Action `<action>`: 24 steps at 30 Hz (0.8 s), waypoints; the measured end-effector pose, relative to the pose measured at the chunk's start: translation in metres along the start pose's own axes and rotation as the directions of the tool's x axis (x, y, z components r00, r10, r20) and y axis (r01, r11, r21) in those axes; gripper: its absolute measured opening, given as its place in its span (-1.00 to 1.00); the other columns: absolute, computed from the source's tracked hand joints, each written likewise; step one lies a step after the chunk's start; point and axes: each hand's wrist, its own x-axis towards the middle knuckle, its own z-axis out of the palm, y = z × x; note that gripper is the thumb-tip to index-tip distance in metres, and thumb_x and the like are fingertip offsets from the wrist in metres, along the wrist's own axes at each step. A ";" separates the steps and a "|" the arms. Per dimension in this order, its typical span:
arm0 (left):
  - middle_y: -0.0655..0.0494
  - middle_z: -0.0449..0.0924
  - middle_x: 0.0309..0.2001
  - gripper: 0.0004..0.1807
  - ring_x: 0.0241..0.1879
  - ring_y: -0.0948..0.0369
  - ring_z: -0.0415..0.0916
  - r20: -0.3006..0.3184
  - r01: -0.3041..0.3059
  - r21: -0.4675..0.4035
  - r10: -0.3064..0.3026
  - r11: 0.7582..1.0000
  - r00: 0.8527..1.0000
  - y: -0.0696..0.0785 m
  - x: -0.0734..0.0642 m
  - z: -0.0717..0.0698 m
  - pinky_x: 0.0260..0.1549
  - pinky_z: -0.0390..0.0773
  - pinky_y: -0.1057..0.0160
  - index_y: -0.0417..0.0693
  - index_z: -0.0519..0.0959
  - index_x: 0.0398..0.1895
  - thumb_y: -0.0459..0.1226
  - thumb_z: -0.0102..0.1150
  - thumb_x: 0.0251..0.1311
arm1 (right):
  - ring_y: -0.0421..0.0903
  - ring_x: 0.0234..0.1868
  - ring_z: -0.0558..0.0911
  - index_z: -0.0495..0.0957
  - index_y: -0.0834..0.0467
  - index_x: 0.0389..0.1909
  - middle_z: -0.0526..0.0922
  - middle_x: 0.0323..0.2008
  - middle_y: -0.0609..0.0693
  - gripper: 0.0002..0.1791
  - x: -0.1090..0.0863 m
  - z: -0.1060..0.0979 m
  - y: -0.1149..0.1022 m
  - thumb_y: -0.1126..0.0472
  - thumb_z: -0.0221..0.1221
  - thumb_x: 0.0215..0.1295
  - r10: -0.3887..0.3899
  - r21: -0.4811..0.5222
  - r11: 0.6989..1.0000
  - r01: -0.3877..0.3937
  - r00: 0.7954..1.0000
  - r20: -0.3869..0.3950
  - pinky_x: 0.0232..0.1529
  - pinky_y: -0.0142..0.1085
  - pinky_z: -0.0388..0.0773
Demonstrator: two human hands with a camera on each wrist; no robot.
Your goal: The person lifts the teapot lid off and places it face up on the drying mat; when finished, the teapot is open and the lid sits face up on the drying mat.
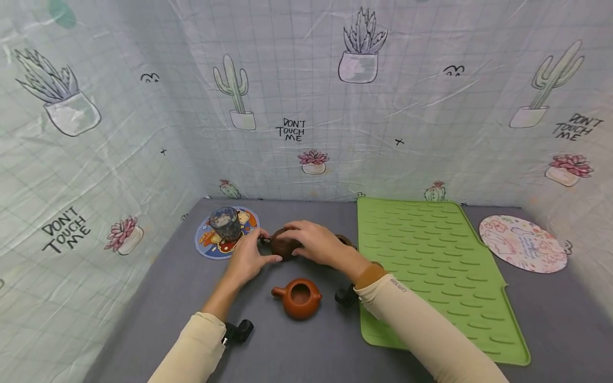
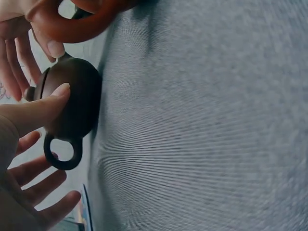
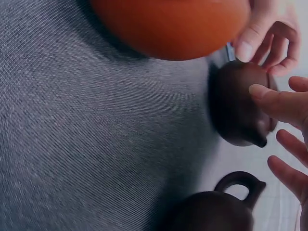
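A dark brown clay teapot (image 1: 282, 244) with its lid on sits on the grey cloth between both hands. My left hand (image 1: 247, 259) is at its handle side, the thumb against the body and the other fingers spread on the far side near the ring handle (image 2: 62, 167). From the spout side, my right hand (image 1: 313, 242) reaches round it, thumb on the near wall and fingers over by the lid. Closer to me stands a lidless orange-brown teapot (image 1: 300, 299), its handle to the left. A second dark teapot (image 3: 211, 211) is mostly hidden behind my right wrist in the head view.
At the back left, a clear glass (image 1: 226, 223) stands on a round patterned mat (image 1: 206, 250). A green ridged mat (image 1: 431, 276) covers the right side, partly under my right forearm. Beyond it lies a pink floral oval mat (image 1: 524, 244). A printed curtain (image 1: 306, 96) hangs behind.
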 end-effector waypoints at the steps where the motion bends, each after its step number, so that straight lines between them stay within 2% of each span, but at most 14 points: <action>1: -0.09 0.64 0.08 -0.43 0.13 -0.08 0.58 -0.002 -0.002 -0.004 0.002 1.000 1.000 -0.001 0.000 0.001 0.14 0.53 -0.13 -0.07 0.54 0.01 -0.14 0.62 -0.04 | 0.03 0.39 0.52 0.55 -0.07 0.32 0.50 0.40 0.02 -0.45 0.000 0.002 0.000 0.15 0.37 0.31 0.002 -0.010 1.000 -0.002 1.000 0.006 0.31 -0.06 0.58; 6: -0.09 0.67 0.06 -0.51 0.13 -0.07 0.59 -0.027 0.011 -0.035 -0.012 0.999 1.000 -0.005 0.000 0.006 0.16 0.52 -0.12 -0.08 0.58 -0.06 -0.17 0.61 -0.02 | 0.00 0.38 0.54 0.56 -0.08 0.33 0.50 0.43 -0.03 -0.45 0.001 0.009 0.002 0.14 0.36 0.31 0.016 -0.037 0.999 -0.016 1.000 0.012 0.30 -0.08 0.59; 10: -0.08 0.68 0.03 -0.53 0.09 -0.08 0.61 -0.044 0.015 -0.043 -0.017 0.999 0.999 -0.005 0.001 0.007 0.11 0.52 -0.12 -0.08 0.59 -0.08 -0.15 0.60 -0.01 | -0.02 0.34 0.60 0.57 -0.07 0.31 0.51 0.42 -0.04 -0.46 0.002 0.011 0.003 0.15 0.37 0.30 0.028 -0.034 0.999 -0.029 1.000 -0.012 0.27 -0.11 0.61; 17: -0.07 0.68 0.07 -0.52 0.13 -0.06 0.59 -0.026 0.066 -0.049 -0.067 0.997 0.997 -0.005 0.000 0.010 0.16 0.52 -0.10 -0.04 0.58 -0.07 -0.11 0.60 0.00 | 0.00 0.24 0.68 0.60 -0.05 0.28 0.54 0.38 0.02 -0.47 0.003 0.015 0.001 0.19 0.38 0.27 0.031 0.000 1.000 -0.031 0.999 -0.036 0.15 -0.17 0.68; 24: -0.12 0.69 0.07 -0.52 0.14 -0.10 0.59 -0.043 0.060 -0.046 -0.062 0.997 0.997 -0.005 0.003 0.010 0.15 0.50 -0.15 -0.07 0.59 -0.11 -0.12 0.61 -0.03 | 0.03 0.18 0.71 0.62 -0.07 0.26 0.55 0.37 0.00 -0.48 0.005 0.012 0.001 0.16 0.39 0.25 0.058 0.024 0.998 -0.057 0.997 -0.040 0.10 -0.16 0.70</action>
